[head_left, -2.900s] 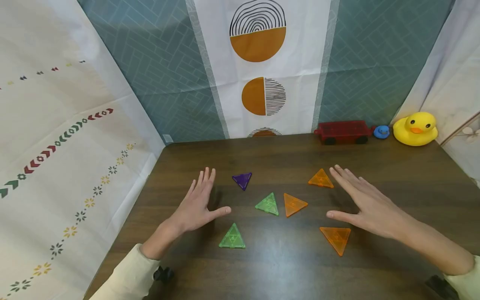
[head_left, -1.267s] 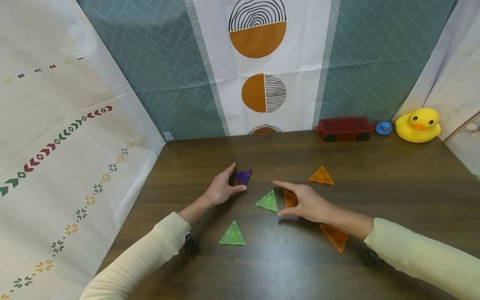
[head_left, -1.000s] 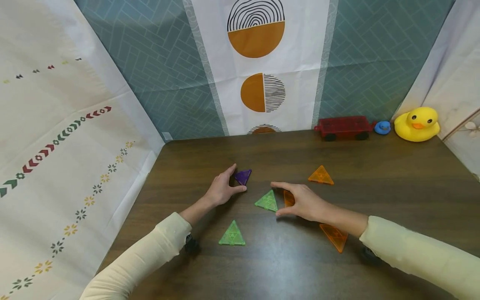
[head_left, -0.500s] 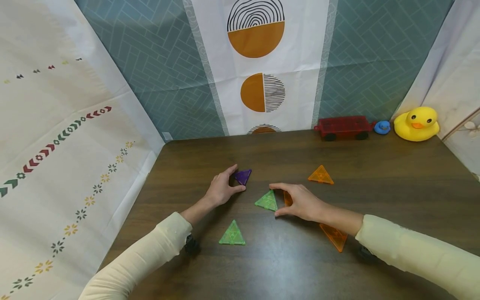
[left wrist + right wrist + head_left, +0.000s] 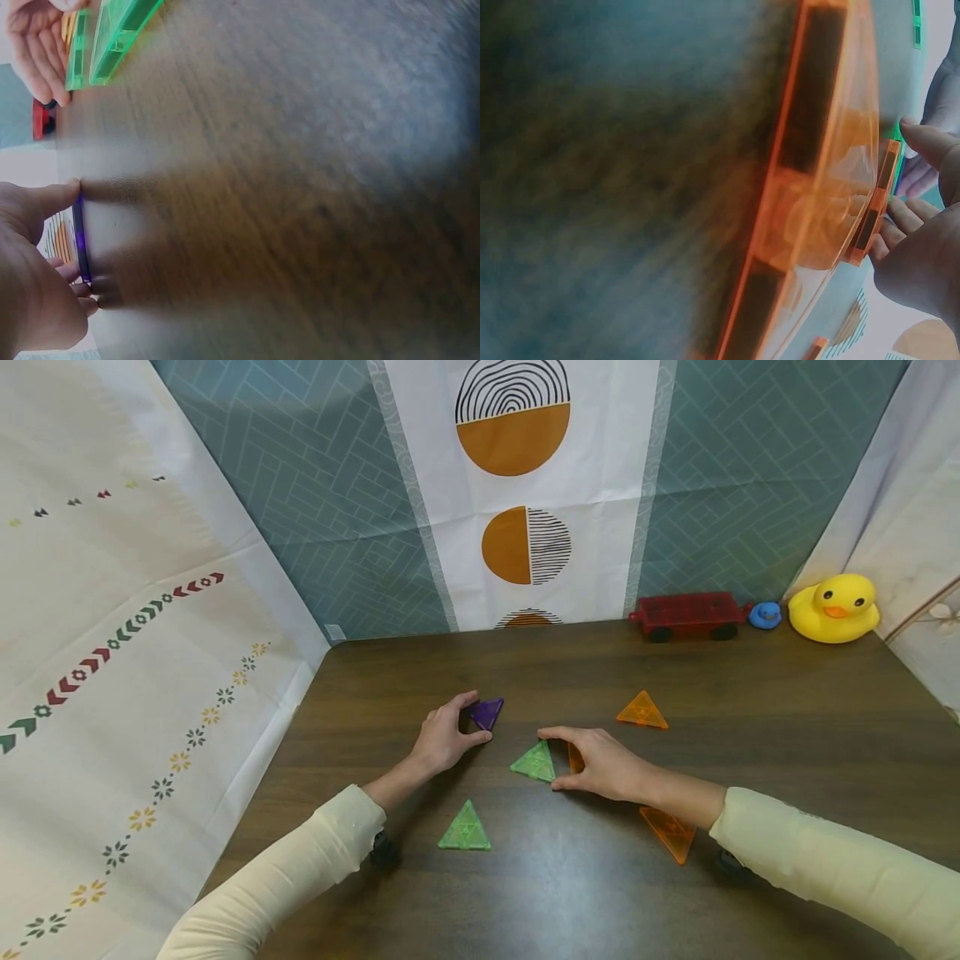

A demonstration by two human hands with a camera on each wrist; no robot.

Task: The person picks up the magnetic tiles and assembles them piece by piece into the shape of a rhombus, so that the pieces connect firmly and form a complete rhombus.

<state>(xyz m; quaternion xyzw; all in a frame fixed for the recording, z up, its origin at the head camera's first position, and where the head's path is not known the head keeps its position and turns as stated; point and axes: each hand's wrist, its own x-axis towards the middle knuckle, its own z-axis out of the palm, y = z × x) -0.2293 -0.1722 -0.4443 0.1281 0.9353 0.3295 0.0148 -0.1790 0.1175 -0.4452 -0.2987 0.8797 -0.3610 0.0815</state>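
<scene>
In the head view my left hand (image 5: 441, 739) holds a small purple triangular magnetic tile (image 5: 487, 713) between thumb and fingers. The left wrist view shows the purple tile (image 5: 80, 236) edge-on, thumb at one end and fingers at the other. My right hand (image 5: 611, 768) has thumb and index finger at two corners of a green triangular tile (image 5: 535, 762), pinching it flat on the table. Beneath that hand an orange triangular tile (image 5: 576, 758) is mostly covered. Another orange tile (image 5: 670, 835) lies partly under the right forearm.
A second green tile (image 5: 465, 828) lies nearer me on the wooden table (image 5: 525, 893). One more orange tile (image 5: 642, 710) sits farther back, right of centre. Along the back edge stand a red toy wagon (image 5: 692, 617), a small blue duck (image 5: 765, 616) and a yellow rubber duck (image 5: 834, 608).
Both hands came inward from spread, raised poses: the left to the purple tile, the right to the middle green tile. Over the last second the fingers closed slightly onto them; the tiles hardly moved.
</scene>
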